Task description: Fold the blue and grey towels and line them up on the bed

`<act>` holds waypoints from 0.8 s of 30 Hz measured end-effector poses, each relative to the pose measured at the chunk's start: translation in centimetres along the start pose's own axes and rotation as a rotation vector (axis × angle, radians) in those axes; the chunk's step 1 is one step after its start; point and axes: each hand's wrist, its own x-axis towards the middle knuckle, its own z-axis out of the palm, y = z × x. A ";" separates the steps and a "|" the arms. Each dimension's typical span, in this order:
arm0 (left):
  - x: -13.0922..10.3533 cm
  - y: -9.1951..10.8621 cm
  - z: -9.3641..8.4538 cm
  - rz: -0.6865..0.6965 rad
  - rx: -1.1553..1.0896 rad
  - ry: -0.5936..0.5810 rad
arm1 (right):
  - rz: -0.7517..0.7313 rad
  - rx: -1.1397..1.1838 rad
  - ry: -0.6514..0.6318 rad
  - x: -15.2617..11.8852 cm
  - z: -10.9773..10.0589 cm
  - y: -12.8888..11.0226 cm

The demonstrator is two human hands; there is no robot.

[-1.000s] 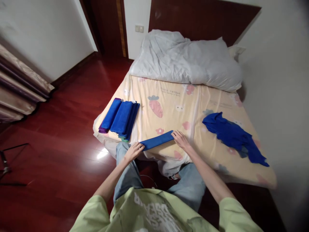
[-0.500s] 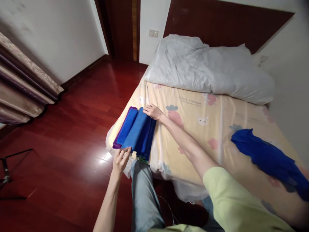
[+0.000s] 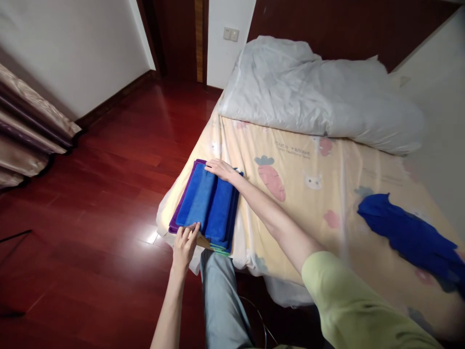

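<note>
Blue towels (image 3: 220, 211), folded into strips, lie side by side on the near left corner of the bed, with a purple towel (image 3: 179, 214) under their left side. My left hand (image 3: 186, 242) is at the near edge of the lighter blue fold, fingers pinched on it. At the far edge of the same fold rests my right hand (image 3: 220, 169), its fingers extended over the cloth. Green edging shows at the near end of the stack.
A crumpled blue cloth (image 3: 410, 237) lies on the right of the patterned bed sheet (image 3: 298, 194). White bedding (image 3: 312, 92) is heaped by the headboard. Left of the bed are a red wooden floor (image 3: 119, 194), a curtain (image 3: 32, 131) and part of a dark stand (image 3: 16, 236).
The lighter blue fold has moved left and lies flatter against the blue cloth beside it. My right hand has shifted slightly left with it. The camera view has shifted a little.
</note>
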 end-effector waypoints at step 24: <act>-14.4 14.0 2.5 0.082 -0.282 -0.258 | 2.103 0.069 1.060 -66.1 -10.9 -34.7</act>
